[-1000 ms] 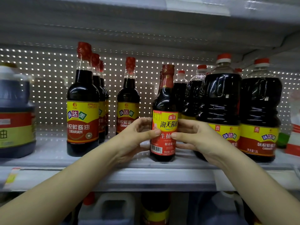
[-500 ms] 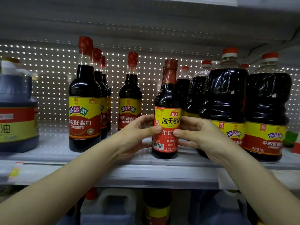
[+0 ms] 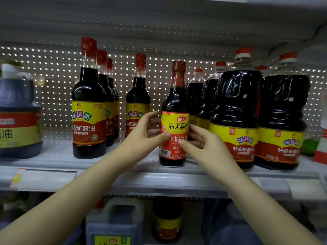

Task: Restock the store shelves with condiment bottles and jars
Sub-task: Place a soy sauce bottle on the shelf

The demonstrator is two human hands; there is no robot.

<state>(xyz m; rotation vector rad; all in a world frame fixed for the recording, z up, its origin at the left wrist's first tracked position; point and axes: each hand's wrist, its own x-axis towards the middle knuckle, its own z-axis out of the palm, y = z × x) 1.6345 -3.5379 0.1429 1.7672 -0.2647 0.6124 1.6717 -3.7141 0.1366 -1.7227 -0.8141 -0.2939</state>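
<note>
Grey metal shelf [image 3: 53, 181] w/ price-tag rail along front edge. Perforated back panel [image 3: 53, 82] behind, light dots glowing thru holes. Underside of upper shelf [image 3: 159, 23] overhead, dim & grey.

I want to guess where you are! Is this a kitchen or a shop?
Most likely a shop. Many matching soy sauce bottles stand in rows on a metal shelf with a price tag strip, and both hands hold one bottle.
</note>
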